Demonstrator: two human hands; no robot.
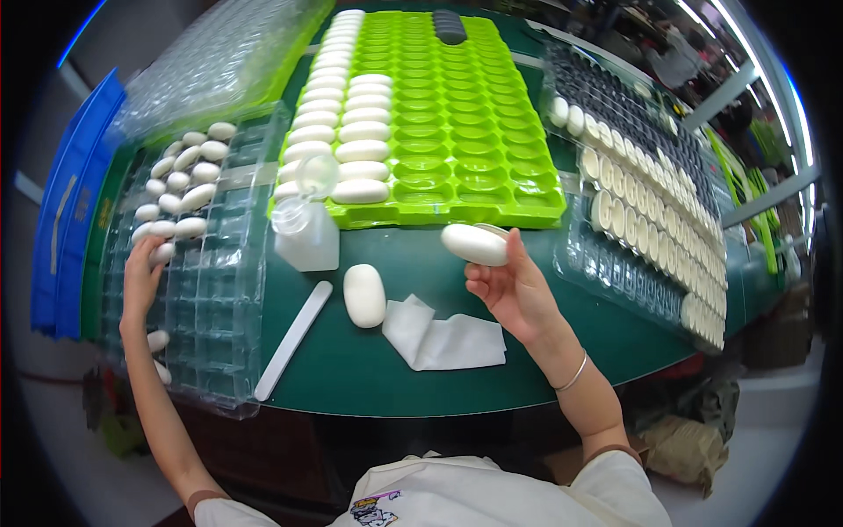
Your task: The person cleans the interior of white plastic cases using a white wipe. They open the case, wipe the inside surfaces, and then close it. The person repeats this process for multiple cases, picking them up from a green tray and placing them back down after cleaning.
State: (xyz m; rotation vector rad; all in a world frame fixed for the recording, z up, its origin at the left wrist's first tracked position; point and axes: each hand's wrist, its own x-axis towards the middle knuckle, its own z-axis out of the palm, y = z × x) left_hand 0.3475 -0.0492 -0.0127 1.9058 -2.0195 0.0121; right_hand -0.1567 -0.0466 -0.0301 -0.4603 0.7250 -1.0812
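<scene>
My right hand [516, 294] grips a smooth white oval shell [474, 244] between thumb and fingers, above the table's middle. A rim shows along its upper edge near my thumb. At the left, my left hand [143, 274] reaches into a clear plastic tray [219, 329], its fingertips closed around a small white oval piece [162, 255]. Several similar pieces [198, 196] lie loosely in the tray beyond that hand. Another white oval shell [364, 296] rests on the table between my hands, beside a folded white cloth [457, 341].
A lime-green tray [474, 213] with white ovals in its left columns stands ahead. Nearer are a clear pump bottle [307, 241] and a white flat stick [294, 341]. Trays of cream and dark pieces [654, 228] stand right, a blue bin [66, 237] far left.
</scene>
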